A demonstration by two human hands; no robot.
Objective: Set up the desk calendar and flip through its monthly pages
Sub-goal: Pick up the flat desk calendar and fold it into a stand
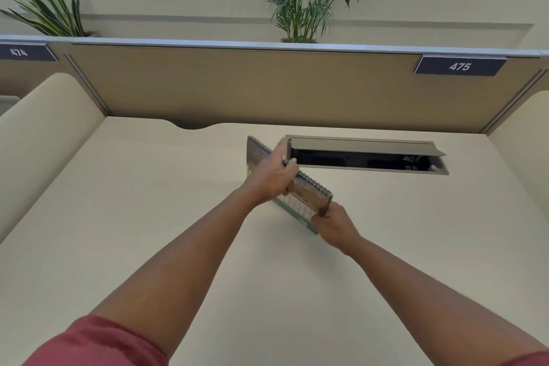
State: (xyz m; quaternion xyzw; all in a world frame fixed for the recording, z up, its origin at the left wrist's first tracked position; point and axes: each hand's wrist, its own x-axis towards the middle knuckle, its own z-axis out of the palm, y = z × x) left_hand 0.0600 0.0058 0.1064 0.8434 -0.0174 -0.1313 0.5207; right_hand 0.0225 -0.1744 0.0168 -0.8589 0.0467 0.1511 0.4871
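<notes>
A spiral-bound desk calendar [309, 197] stands tilted on the cream desk [148, 202], its wire spine running from upper left to lower right. My left hand [274, 177] grips over the spine near its middle, covering part of the top page. My right hand [334, 224] pinches the calendar's lower right corner. A page with a date grid and a brown picture shows between the two hands. The calendar's far left end sticks out beyond my left hand.
An open cable hatch [368, 154] with a raised grey lid lies just behind the calendar. A tan partition [267, 89] with a "475" label [460, 66] closes the desk's back. Potted plants [309, 0] stand above it. Curved side panels flank the desk.
</notes>
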